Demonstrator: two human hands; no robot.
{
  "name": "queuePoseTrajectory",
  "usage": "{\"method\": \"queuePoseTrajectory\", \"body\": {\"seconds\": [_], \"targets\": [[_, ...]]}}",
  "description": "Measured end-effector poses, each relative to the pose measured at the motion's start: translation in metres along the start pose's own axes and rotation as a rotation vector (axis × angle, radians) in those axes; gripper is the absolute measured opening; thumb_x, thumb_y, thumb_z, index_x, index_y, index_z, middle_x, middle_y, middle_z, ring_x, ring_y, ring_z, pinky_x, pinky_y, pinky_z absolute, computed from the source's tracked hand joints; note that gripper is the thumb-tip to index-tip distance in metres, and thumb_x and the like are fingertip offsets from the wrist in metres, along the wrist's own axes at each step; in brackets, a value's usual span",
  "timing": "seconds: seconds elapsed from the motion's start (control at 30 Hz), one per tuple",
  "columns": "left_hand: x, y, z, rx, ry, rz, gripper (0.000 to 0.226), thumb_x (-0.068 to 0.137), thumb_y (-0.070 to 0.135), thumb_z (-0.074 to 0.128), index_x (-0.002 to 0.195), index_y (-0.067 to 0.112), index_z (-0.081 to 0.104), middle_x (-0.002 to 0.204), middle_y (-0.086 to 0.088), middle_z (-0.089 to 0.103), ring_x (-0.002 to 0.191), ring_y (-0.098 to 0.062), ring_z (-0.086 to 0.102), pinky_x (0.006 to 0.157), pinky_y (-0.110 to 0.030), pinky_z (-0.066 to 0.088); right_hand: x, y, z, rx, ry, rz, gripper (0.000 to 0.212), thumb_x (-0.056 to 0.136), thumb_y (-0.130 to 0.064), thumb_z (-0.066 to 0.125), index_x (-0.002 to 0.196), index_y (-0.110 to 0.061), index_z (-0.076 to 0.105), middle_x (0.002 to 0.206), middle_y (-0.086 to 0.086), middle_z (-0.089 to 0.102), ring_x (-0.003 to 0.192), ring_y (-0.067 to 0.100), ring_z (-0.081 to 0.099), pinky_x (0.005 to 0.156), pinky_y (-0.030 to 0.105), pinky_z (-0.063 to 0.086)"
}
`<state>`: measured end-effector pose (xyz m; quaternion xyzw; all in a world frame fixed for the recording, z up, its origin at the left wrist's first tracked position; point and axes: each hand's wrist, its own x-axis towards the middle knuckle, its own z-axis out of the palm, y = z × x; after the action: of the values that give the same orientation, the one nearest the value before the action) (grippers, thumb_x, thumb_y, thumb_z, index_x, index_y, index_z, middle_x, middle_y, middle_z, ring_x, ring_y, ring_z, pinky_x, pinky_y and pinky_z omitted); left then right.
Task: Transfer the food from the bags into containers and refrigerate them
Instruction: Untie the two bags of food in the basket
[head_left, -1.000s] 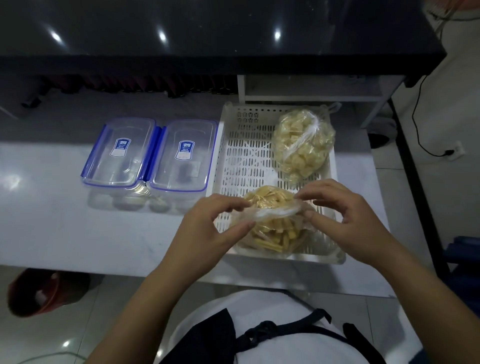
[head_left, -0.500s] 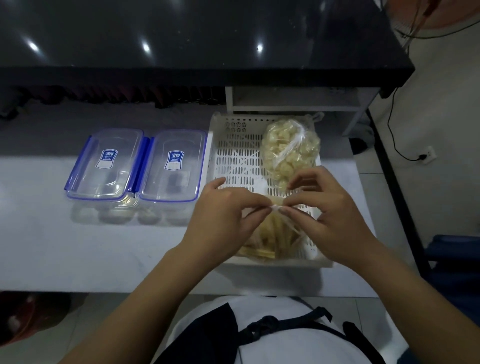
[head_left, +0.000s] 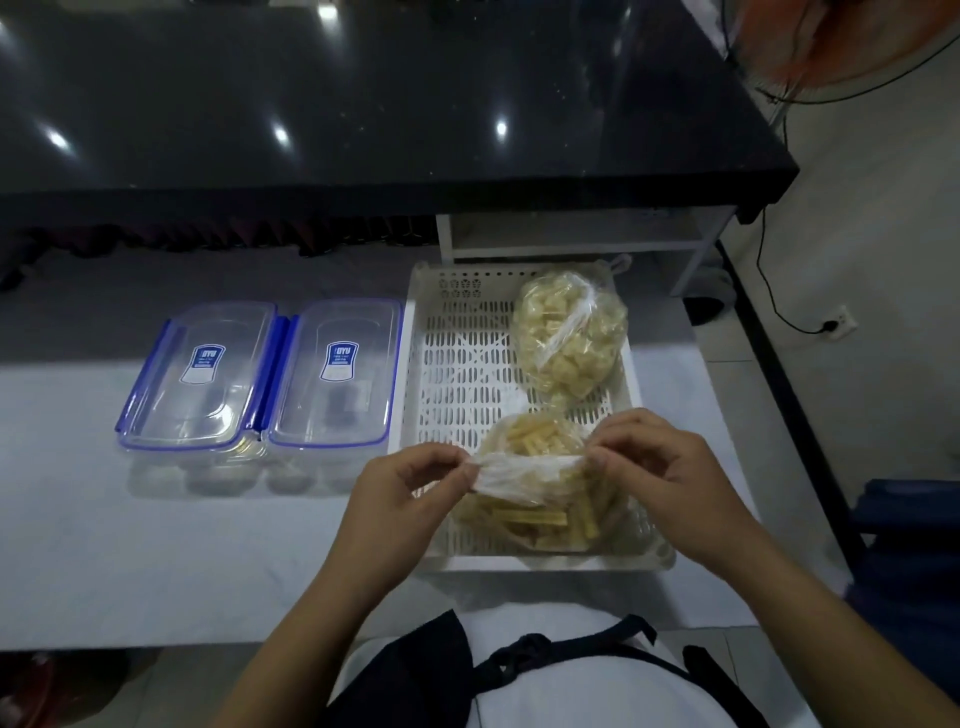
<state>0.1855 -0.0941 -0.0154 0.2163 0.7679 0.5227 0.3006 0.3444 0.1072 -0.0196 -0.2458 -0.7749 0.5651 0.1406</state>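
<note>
Clear plastic stretches between the left hand (head_left: 410, 493) and right hand (head_left: 665, 467), each pinching the near bag (head_left: 535, 499) in the white basket (head_left: 457, 374). Opening appears underway; next, the lidded containers (head_left: 260, 374) at left need unlatching.

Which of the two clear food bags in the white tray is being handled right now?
The near clear plastic bag of yellow sticks: both hands pinch its neck. The far bag of pale chunks lies untouched, knotted.

Near bag (head_left: 540, 499) of yellow sticks, far bag (head_left: 569, 335) knotted, both in tray
</note>
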Motion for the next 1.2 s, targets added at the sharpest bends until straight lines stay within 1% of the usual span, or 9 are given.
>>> {"method": "queuePoseTrajectory", "body": {"seconds": [0.17,0.3,0.47,0.6,0.7,0.77,0.93,1.03,1.2], "targets": [[0.007,0.015,-0.005,0.133,-0.014,0.157,0.009,0.086,0.02,0.077,0.091,0.027,0.076,0.093,0.012,0.076,0.094,-0.007,0.07,0.091,-0.025,0.052,0.002,-0.024,-0.002,-0.211,-0.139,-0.084,0.023,0.079,-0.027,0.081,0.101,-0.03,0.074,0.115,-0.018,0.06,0.114,0.004,0.057,0.096,0.018,0.046],[0.013,0.035,-0.004,0.275,-0.023,0.299,0.006,0.085,0.02,0.077,0.086,0.026,0.076,0.088,0.018,0.074,0.093,0.001,0.067,0.085,-0.009,0.046,0.009,-0.029,0.005,-0.429,-0.124,-0.201,0.006,0.084,-0.024,0.078,0.089,-0.023,0.074,0.115,-0.013,0.06,0.113,0.003,0.054,0.098,0.024,0.045],[0.013,0.044,-0.01,0.067,0.045,0.267,0.008,0.086,0.016,0.076,0.091,0.022,0.077,0.091,0.009,0.077,0.092,-0.008,0.072,0.09,-0.027,0.053,0.002,-0.043,-0.006,-0.204,-0.086,-0.088,0.01,0.084,-0.017,0.075,0.079,-0.02,0.067,0.113,-0.011,0.065,0.114,0.003,0.058,0.094,0.006,0.038],[0.005,0.045,-0.006,-0.201,0.029,0.093,0.006,0.088,0.007,0.07,0.092,0.009,0.074,0.09,-0.006,0.076,0.088,-0.023,0.072,0.085,-0.036,0.058,-0.007,-0.049,-0.013,-0.105,-0.119,-0.036,0.007,0.081,-0.02,0.072,0.076,-0.019,0.067,0.113,-0.011,0.065,0.117,0.005,0.058,0.096,0.012,0.039],[0.003,0.045,-0.004,-0.295,-0.002,0.017,0.007,0.09,0.003,0.064,0.091,0.001,0.071,0.097,-0.018,0.073,0.1,-0.037,0.066,0.098,-0.047,0.053,-0.012,-0.051,-0.015,-0.152,-0.134,-0.011,0.011,0.086,-0.013,0.073,0.078,-0.016,0.067,0.115,-0.012,0.064,0.118,0.003,0.057,0.097,0.015,0.037],[0.003,0.047,-0.003,-0.346,-0.026,-0.007,0.01,0.09,0.002,0.063,0.085,0.004,0.071,0.098,-0.018,0.073,0.099,-0.036,0.067,0.102,-0.049,0.05,-0.014,-0.054,-0.018,-0.192,-0.146,-0.001,0.015,0.087,-0.008,0.071,0.077,-0.017,0.066,0.114,-0.014,0.064,0.118,0.002,0.056,0.095,0.008,0.036],[-0.002,0.052,-0.003,-0.316,-0.191,0.052,0.013,0.089,-0.001,0.062,0.08,0.008,0.064,0.085,-0.007,0.072,0.085,-0.014,0.069,0.082,-0.024,0.053,-0.021,-0.059,-0.02,-0.21,-0.093,-0.01,0.021,0.087,-0.007,0.07,0.072,-0.02,0.064,0.109,-0.013,0.065,0.114,0.003,0.058,0.09,0.001,0.036],[-0.005,0.06,-0.002,-0.252,-0.245,0.147,0.009,0.087,-0.007,0.066,0.086,0.001,0.063,0.075,-0.007,0.067,0.074,-0.015,0.067,0.073,-0.022,0.053,-0.023,-0.063,-0.015,-0.188,-0.042,-0.07,0.017,0.09,-0.018,0.069,0.073,-0.019,0.065,0.106,-0.009,0.066,0.11,0.009,0.061,0.09,0.007,0.041],[-0.001,0.077,-0.014,-0.207,-0.062,0.302,0.019,0.095,0.006,0.056,0.093,0.017,0.072,0.072,0.0,0.072,0.076,-0.012,0.069,0.081,-0.017,0.053,-0.019,-0.067,-0.02,-0.13,0.229,-0.23,0.027,0.093,-0.036,0.053,0.079,-0.019,0.067,0.096,-0.007,0.069,0.101,0.014,0.065,0.091,0.022,0.05]]}}
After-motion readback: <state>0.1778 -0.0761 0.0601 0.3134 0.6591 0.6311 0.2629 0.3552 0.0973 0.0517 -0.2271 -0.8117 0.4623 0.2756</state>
